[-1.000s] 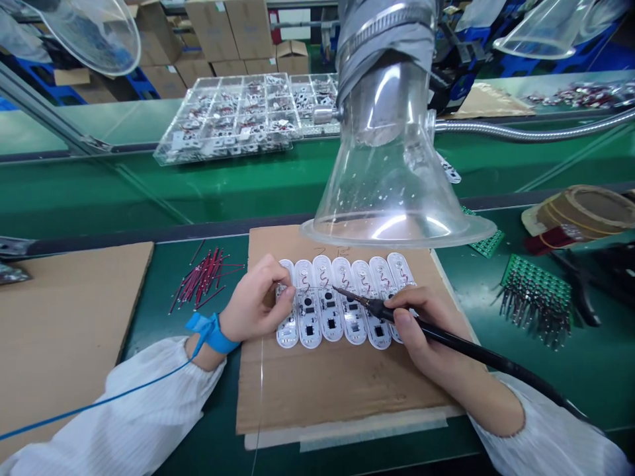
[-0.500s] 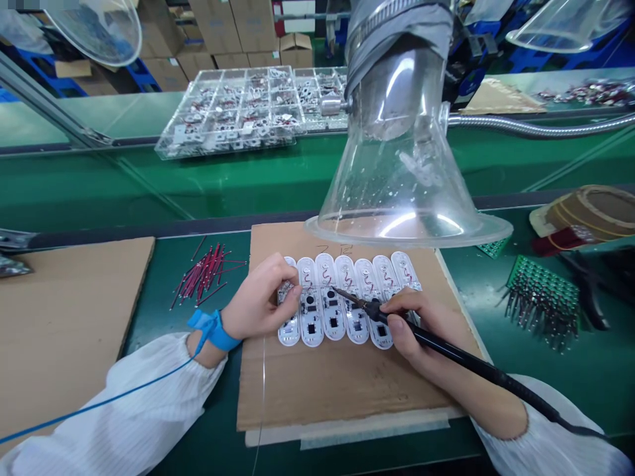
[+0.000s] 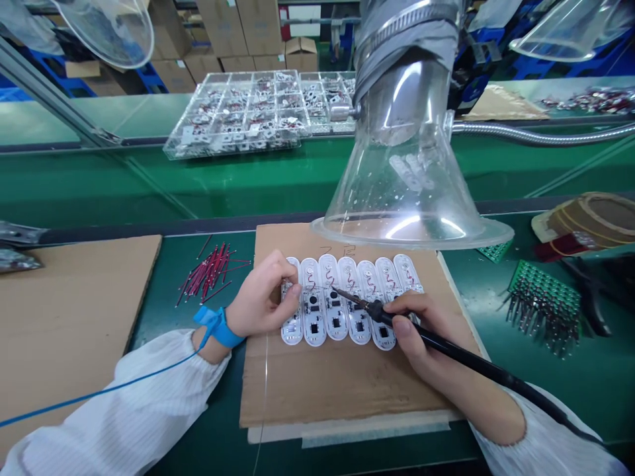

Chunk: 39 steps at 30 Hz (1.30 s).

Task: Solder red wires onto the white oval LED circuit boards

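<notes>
The right forearm slants in from the lower right, and the right hand (image 3: 421, 334) tilts inward, its grip pinched around the black soldering iron (image 3: 461, 357) as one holds a pen. The iron runs from beside the forearm, under the fingers and out past the grip, its metal tip pointing left. From the lower left reaches the other arm, a blue wrist band (image 3: 223, 327) above its white sleeve (image 3: 149, 390); the left hand (image 3: 268, 294) is turned with thumb and forefinger pressed together, its grip closed on a thin strand (image 3: 266, 377). One length of it hangs below the hand, and a finer stretch leads toward the iron's tip. Between the two grips lie white rounded boards (image 3: 314, 329), seven side by side on a sheet of cardboard (image 3: 347, 390) over the green worktop (image 3: 225, 406). The left fingers overlap the leftmost board and the right hand covers part of those at the other end. The iron's tip is at the third board from the left (whether it touches, I cannot tell).
</notes>
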Available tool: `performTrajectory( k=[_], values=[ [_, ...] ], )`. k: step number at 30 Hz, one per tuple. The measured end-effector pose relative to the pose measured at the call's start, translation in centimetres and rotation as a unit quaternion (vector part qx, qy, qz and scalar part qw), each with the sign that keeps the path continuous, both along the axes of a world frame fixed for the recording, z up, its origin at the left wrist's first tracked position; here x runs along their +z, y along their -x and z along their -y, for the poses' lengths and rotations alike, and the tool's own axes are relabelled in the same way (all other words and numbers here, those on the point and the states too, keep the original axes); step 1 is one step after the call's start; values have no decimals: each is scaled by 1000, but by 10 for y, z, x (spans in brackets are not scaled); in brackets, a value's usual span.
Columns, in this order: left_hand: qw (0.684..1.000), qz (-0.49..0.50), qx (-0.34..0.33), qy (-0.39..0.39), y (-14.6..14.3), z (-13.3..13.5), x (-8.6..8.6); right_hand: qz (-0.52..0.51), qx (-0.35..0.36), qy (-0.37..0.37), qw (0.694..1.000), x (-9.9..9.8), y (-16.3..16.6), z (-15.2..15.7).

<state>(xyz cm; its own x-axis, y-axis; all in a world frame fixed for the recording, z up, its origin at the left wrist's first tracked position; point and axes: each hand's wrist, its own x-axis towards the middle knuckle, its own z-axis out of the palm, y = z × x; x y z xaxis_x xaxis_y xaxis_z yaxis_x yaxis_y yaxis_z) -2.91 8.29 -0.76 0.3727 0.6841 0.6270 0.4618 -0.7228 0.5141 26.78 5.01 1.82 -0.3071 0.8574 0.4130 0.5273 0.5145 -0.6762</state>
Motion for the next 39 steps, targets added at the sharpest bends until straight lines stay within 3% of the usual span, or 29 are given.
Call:
performTrajectory(
  k=[24,28,33,39],
  values=[
    [1000,-9,-12,23,0,-1,-1,40,12,39,998,-1,2,-3],
    [1000,-10,11,19,6,2,10,-11,-2,12,1000,-5,-7,1],
    [991,-45,60,110,27,10,24,-51,-22,1,998,-12,-13,8],
    [987,31,54,151,38,20,1,-12,4,21,1000,-3,10,12]
  ],
)
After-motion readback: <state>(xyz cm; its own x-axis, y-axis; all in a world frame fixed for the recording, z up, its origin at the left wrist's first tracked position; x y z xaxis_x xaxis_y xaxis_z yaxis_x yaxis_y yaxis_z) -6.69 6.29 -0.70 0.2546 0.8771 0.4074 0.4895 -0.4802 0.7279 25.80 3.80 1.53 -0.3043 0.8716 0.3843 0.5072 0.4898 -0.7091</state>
